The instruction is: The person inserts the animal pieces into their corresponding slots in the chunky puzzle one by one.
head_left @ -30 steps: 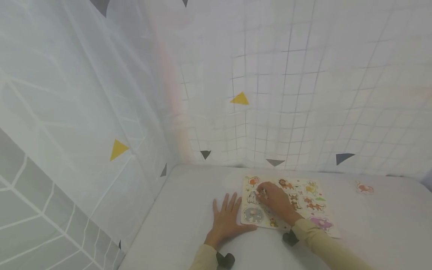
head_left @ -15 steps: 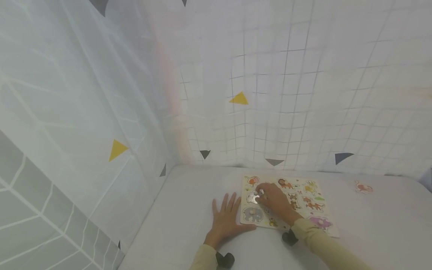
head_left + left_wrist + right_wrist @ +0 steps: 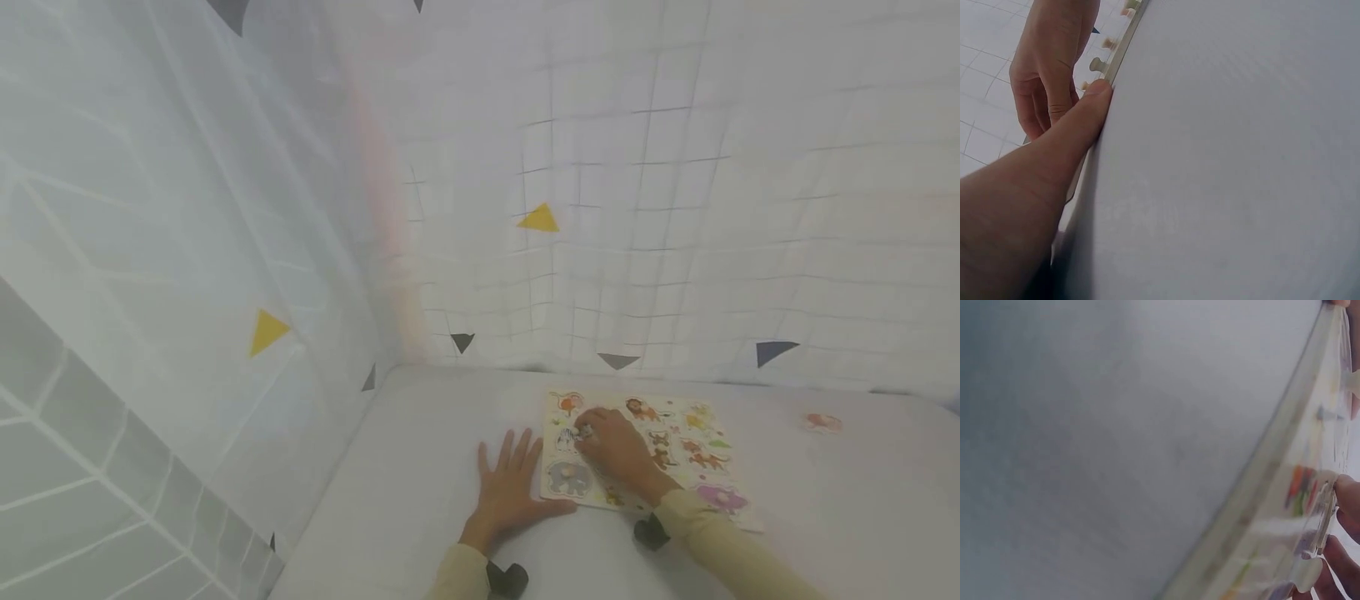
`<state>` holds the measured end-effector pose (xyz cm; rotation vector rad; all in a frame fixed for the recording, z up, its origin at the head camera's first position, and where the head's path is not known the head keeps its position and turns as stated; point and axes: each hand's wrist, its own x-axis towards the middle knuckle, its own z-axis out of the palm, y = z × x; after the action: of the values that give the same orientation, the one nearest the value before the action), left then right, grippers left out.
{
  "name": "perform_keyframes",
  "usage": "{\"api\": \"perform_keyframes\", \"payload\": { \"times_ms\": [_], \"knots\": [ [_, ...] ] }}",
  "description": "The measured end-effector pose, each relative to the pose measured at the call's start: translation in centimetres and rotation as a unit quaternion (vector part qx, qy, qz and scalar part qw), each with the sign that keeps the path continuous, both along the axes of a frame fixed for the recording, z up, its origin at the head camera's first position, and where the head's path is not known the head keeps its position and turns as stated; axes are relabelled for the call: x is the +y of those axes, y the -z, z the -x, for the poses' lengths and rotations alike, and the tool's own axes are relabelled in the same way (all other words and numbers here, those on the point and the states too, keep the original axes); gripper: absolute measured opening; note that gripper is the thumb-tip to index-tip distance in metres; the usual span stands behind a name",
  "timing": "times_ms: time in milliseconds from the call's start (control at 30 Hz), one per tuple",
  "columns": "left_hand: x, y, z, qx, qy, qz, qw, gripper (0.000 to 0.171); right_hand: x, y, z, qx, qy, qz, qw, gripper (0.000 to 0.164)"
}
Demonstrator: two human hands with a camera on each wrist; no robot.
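Observation:
My right hand pinches a zebra puzzle piece at the left part of a wooden animal peg puzzle board. In the right wrist view, my fingertips touch a piece's edge; whether it sits fully in its recess cannot be told. My left hand lies flat and spread on the white surface left of the board, its thumb against the board's near edge. An elephant piece with a knob sits just below the zebra. The right palm hides part of the board's middle.
A loose reddish animal piece lies on the white table surface, right of the board. A purple hippo-like piece is at the board's near right corner. White patterned sheeting rises behind the table and on the left.
The zebra piece, shiny and tilted under my right fingers half a second ago, now shows its stripes and looks flatter. My right hand has barely shifted; my left hand stays in place.

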<state>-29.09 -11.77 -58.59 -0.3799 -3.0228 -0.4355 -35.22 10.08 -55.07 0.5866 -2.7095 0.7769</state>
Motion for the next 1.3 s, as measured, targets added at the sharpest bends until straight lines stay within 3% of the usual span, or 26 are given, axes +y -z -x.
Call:
{"api": "perform_keyframes", "payload": {
  "times_ms": [300,667,967,1133,1300],
  "knots": [
    [0.5,-0.4,0.0,-0.014,-0.012,0.022,0.9996,0.118,0.4,0.2,0.2,-0.001,-0.005,0.005,1.0,0.024],
    [0.5,-0.4,-0.1,-0.013,-0.009,0.012,0.9998,0.119,0.3,0.0,-0.2,-0.011,0.008,-0.003,1.0,0.024],
    [0.5,-0.7,0.0,-0.013,-0.006,0.006,0.9999,0.117,0.7,-0.5,-0.1,-0.026,-0.019,0.001,0.999,0.025],
    [0.5,-0.4,0.2,-0.005,-0.005,0.005,1.0,0.117,1.4,-0.3,0.3,-0.048,-0.041,0.008,0.998,0.028],
    [0.4,0.1,0.1,-0.005,-0.008,0.022,0.9997,0.117,2.5,0.2,0.3,-0.081,-0.038,0.029,0.996,0.031]
  ]
}}
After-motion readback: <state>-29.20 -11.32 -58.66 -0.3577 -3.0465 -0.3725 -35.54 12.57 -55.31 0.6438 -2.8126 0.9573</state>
